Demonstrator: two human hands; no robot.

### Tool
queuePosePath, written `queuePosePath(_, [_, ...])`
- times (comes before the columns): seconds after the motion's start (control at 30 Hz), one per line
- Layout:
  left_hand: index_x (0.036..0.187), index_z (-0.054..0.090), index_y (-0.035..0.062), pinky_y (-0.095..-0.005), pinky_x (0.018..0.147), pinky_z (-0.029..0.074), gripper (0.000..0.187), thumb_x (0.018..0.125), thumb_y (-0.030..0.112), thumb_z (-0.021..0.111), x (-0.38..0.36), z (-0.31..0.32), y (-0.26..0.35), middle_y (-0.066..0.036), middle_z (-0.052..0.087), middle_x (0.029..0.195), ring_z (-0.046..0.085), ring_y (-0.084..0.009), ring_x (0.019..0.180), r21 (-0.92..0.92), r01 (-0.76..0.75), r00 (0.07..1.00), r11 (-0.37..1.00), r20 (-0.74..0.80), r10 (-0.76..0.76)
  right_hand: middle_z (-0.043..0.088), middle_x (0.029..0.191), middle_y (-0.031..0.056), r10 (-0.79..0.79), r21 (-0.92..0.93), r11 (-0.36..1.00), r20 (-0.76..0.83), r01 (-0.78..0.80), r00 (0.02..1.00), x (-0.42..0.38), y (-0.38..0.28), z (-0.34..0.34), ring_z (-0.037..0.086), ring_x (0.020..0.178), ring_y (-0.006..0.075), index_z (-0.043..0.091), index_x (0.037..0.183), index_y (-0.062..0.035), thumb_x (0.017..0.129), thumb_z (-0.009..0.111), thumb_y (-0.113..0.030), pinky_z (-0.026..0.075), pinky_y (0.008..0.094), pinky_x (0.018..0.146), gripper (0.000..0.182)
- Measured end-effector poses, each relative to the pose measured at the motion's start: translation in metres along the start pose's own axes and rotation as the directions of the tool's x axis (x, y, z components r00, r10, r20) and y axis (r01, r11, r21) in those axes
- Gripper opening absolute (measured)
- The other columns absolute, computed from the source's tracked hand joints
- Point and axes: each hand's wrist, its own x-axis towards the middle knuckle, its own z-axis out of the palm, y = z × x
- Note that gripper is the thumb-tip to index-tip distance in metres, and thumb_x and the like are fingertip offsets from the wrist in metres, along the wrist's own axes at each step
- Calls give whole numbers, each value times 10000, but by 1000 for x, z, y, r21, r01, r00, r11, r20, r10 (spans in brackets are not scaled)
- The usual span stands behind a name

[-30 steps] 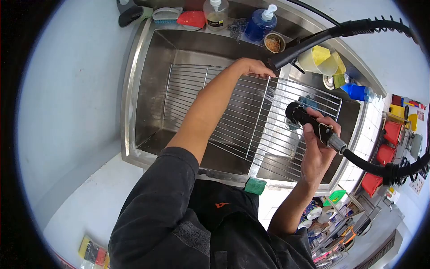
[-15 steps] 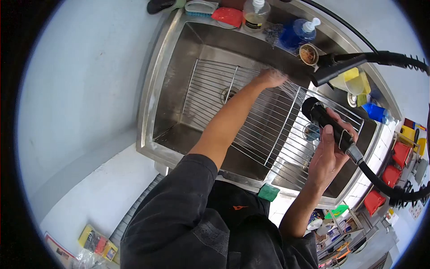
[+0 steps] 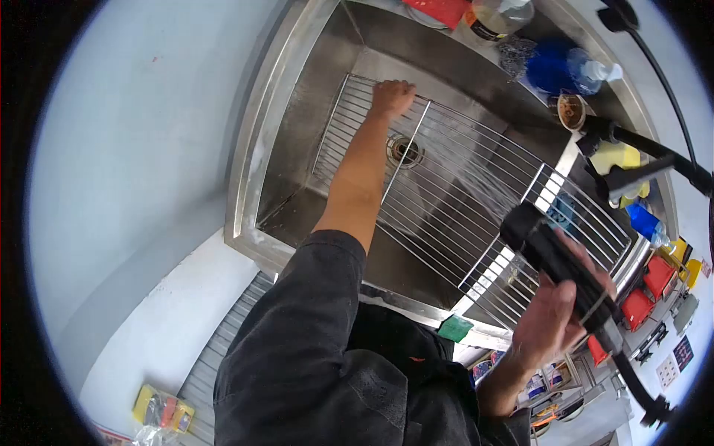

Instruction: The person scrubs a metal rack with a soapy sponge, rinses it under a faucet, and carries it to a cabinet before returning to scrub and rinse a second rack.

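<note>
A wire rack (image 3: 454, 201) of thin metal bars lies across the steel sink, spanning the divider between its two basins. My left hand (image 3: 393, 99) is closed on the rack's far edge, towards its left end. In my right hand (image 3: 558, 312) is a black spray nozzle (image 3: 561, 267), held over the rack's right part with the fingers wrapped round its body. Streaks of water run from the nozzle head towards the far left, over the bars. Below the rack, a round drain (image 3: 405, 152) shows in the left basin.
Along the sink's back ledge stand a clear pump bottle (image 3: 494, 18), a steel scourer (image 3: 515, 56), a blue soap bottle (image 3: 558, 70) and a small cup (image 3: 571, 111). A black tap arm (image 3: 647, 149) reaches in from the right. A green scouring pad (image 3: 455, 328) rests on the front rim.
My left hand has slid left along the rack's far edge. The spray nozzle has come slightly nearer to me, with its stream still pointing far left. The camera view has shifted.
</note>
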Motion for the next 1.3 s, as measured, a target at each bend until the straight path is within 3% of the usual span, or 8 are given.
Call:
queuePosePath(0.07, [1147,707,154,-517,1106,364,424,939,409,439,2,2,-32,-112,683,1226,547,-359,1272,110,46,999,993,-13,-45,610,1176,248,41,22,999,-13,-41,999,-5,-3,7,611,1157,436,437,1178,-112,903,735,-351,495,617,1009,470])
queuePosePath(0.27, [1478,442,121,-568,1178,254,617,968,466,437,0,36,-102,-158,372,1565,308,-375,1456,-319,368,840,873,-289,-460,589,1218,228,41,-71,996,-63,-45,997,-2,10,13,602,1161,439,430,1177,-100,926,688,-446,488,632,1012,500])
queuePosePath(0.57, [1579,254,101,-650,1175,146,698,1029,518,355,-150,28,7,-143,215,1652,166,-407,1517,-298,386,855,873,-240,-460,635,1190,227,91,-282,957,93,-61,992,-1,12,-42,630,1130,350,493,1202,-68,926,709,-263,496,535,1012,401])
queuePosePath(0.73, [1565,274,68,-660,1164,164,680,1019,462,374,-250,55,38,-147,250,1639,208,-422,1499,-428,645,641,633,-149,-753,658,1184,167,80,-346,935,9,-72,997,5,9,-72,614,1106,208,527,1213,13,945,673,-76,472,380,1013,318])
queuePosePath(1.0, [1558,251,12,-613,1179,209,751,1004,500,385,-342,134,131,-197,270,1616,228,-455,1481,-141,580,762,802,-254,-596,705,924,108,130,-167,982,280,-85,951,-30,-14,-65,685,840,173,566,1169,37,892,765,-132,533,318,761,380])
queuePosePath(1.03, [1551,203,-39,-602,1182,217,798,1006,519,374,-347,91,166,-258,255,1602,230,-464,1479,-88,570,821,817,44,-569,715,926,114,122,-107,990,280,-96,952,-33,-10,-64,700,836,183,563,1174,37,900,759,-144,539,322,742,382])
queuePosePath(1.2, [1501,196,-144,-544,1184,262,886,993,550,411,-387,71,233,-395,231,1542,279,-498,1445,-279,476,878,834,111,-465,714,869,174,-29,-356,927,249,119,968,-30,-9,-96,721,775,316,538,1170,2,930,708,-196,537,372,683,354])
queuePosePath(1.3, [1487,183,-171,-496,1191,274,903,987,529,455,-402,59,244,-414,223,1533,302,-520,1422,-443,288,911,849,400,-100,711,835,180,-49,-420,889,309,182,950,-26,-15,-126,713,764,368,516,1124,-7,932,690,-192,532,406,670,318])
